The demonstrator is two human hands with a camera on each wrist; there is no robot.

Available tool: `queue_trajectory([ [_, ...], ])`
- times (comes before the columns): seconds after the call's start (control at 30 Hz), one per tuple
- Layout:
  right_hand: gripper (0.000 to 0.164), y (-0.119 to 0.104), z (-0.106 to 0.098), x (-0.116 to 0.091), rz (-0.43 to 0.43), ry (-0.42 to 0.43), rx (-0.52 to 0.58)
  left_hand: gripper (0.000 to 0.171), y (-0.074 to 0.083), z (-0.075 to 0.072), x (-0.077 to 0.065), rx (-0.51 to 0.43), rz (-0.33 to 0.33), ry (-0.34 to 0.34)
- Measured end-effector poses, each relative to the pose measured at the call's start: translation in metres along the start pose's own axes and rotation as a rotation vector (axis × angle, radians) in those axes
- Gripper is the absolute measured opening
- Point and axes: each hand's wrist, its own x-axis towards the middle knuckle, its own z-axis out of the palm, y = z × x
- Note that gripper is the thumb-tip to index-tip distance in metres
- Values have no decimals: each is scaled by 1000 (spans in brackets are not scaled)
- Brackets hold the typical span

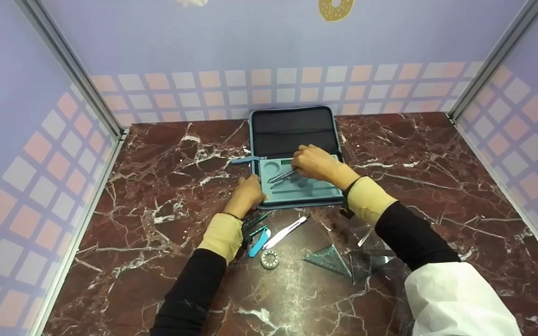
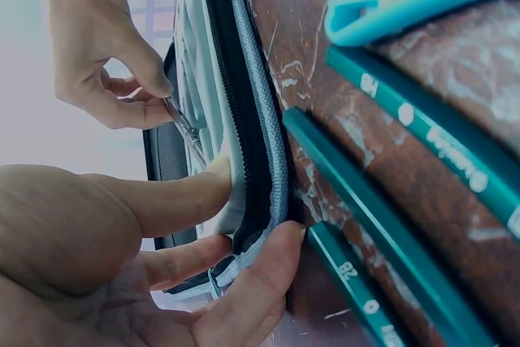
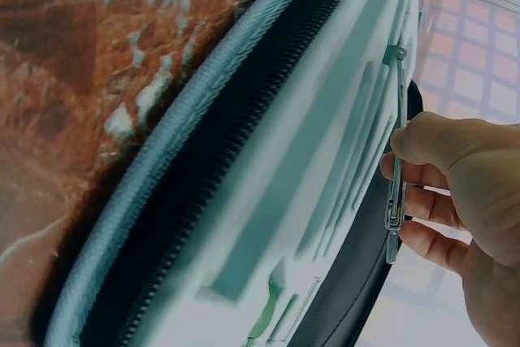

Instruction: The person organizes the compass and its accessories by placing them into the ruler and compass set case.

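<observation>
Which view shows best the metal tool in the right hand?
The right wrist view: the metal tool appears largest and clearest. The head view shows it small, partly behind the right hand; the left wrist view, only a part.

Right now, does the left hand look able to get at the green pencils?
Probably yes: the green pencils lie close beside the left hand, with nothing visible between. It grips a corner of the open case, though, so it would likely need to let go first.

From high up, the head view looked forward and down. Both wrist views saw the case (image 1: 292,133) up close.
</observation>
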Motion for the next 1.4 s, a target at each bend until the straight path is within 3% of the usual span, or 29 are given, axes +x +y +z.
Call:
queue_trajectory([
  [0.47, 14, 0, 7, -1, 9, 49, 31, 53, 1, -2, 1, 8, 17, -3],
  [0.77, 14, -3, 7, -4, 58, -30, 72, 51, 1, 1, 0, 23, 25, 12],
  [1.07, 14, -2, 8, -9, 118, -38, 173, 52, 2, 0, -2, -15, 6, 9],
  [1.4, 14, -5, 8, -23, 53, 41, 232, 53, 0, 0, 2, -42, 6, -20],
])
